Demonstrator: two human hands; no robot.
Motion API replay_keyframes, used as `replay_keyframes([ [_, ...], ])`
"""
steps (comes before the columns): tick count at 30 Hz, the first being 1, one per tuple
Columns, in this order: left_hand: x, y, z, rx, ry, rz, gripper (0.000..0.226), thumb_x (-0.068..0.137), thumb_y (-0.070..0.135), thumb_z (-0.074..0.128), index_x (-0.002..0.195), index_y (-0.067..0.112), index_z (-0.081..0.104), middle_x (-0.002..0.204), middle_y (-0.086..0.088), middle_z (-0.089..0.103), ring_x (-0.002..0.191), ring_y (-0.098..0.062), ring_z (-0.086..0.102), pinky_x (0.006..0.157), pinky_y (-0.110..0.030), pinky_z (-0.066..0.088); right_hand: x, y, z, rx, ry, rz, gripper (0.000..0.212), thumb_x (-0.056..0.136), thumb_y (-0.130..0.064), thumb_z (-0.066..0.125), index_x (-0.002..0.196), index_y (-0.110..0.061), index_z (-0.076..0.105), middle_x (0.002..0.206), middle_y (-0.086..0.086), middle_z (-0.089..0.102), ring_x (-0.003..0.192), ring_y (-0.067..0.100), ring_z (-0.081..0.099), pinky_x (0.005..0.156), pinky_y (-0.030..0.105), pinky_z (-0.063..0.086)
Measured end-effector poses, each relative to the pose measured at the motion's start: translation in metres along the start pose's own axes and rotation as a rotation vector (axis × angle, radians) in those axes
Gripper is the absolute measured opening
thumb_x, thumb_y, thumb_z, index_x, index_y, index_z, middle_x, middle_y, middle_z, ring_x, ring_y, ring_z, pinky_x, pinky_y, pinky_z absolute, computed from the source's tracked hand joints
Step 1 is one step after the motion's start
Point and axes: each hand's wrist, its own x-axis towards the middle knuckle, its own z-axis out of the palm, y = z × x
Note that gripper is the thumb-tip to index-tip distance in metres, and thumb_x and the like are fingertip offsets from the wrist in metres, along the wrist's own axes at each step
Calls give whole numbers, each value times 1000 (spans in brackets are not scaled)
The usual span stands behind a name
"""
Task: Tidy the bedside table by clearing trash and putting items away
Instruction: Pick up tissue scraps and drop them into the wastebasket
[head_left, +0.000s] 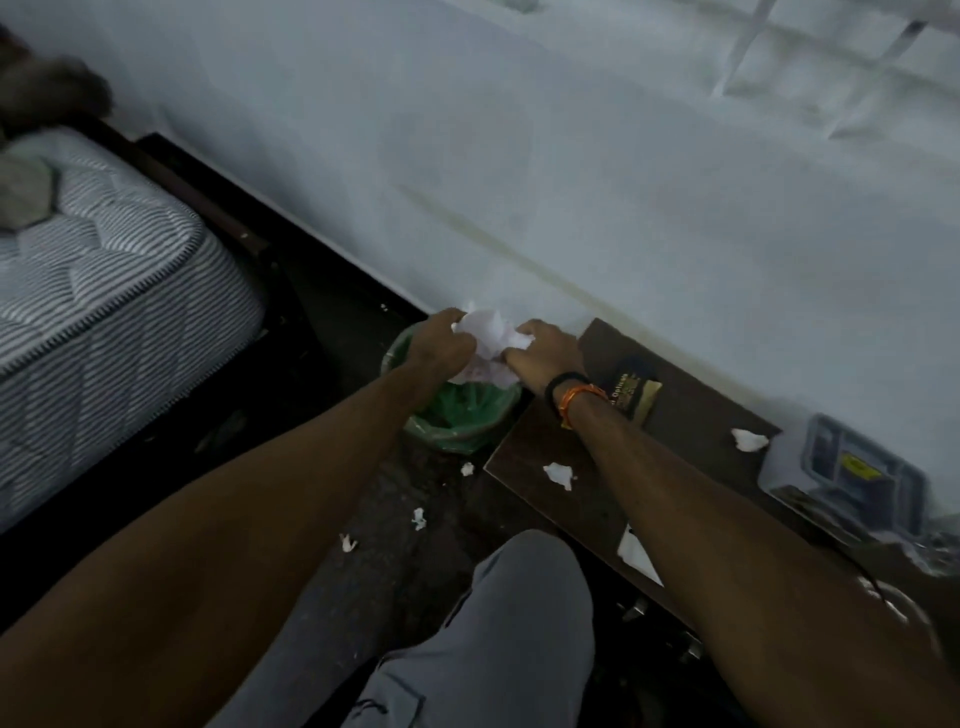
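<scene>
1. The crumpled paper wad (485, 340) sits at frame centre, directly above the green-lined bin (457, 415).
2. Left hand (439, 345) and right hand (545, 353) both clutch it, fingers closed.
3. Best to compress it tight, then release low inside the liner, so nothing joins the floor scraps (418, 518).

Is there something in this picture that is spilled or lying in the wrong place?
Yes. Three small white paper scraps lie on the dark floor beside the green-lined bin, as if they missed it. More scraps are scattered on the bedside table. Both hands, left and right, hold crumpled paper above the bin.
</scene>
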Motion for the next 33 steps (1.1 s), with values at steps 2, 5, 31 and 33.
replay_keyframes([
  [2, 11, -25, 0, -5, 10, -78, 42, 80, 17, 55, 120, 8, 64, 118, -17, 65, 104, -29, 61, 76, -27, 40, 7, -2, 19, -29, -62, -12, 35, 82, -36, 65, 107, -13, 68, 108, 11, 70, 100, 33, 65, 75, 30, 49],
  [5, 26, -56, 8, -11, 20, -173, 33, 84, 11, 54, 114, 9, 68, 115, -20, 68, 107, -35, 63, 82, -33, 49, 16, 0, 45, -31, -102, 9, 33, 84, -34, 67, 107, -10, 71, 107, 13, 71, 98, 33, 65, 74, 28, 46],
  [31, -14, 2, 61, 216, -58, 167, 16, 82, 12, 61, 94, 9, 71, 96, -9, 73, 93, -25, 67, 83, -33, 54, -2, 46, -49, -109, 225, -117, 28, 91, -7, 52, 114, -15, 66, 121, 8, 57, 98, 26, 61, 84, 33, 49],
  [33, -33, 13, 72, 278, -148, 263, 15, 84, 20, 66, 88, 7, 72, 93, -11, 73, 92, -27, 67, 82, -33, 52, -17, 60, -71, -118, 297, -82, 25, 91, -7, 53, 109, -14, 69, 115, 9, 60, 99, 27, 60, 80, 28, 45],
])
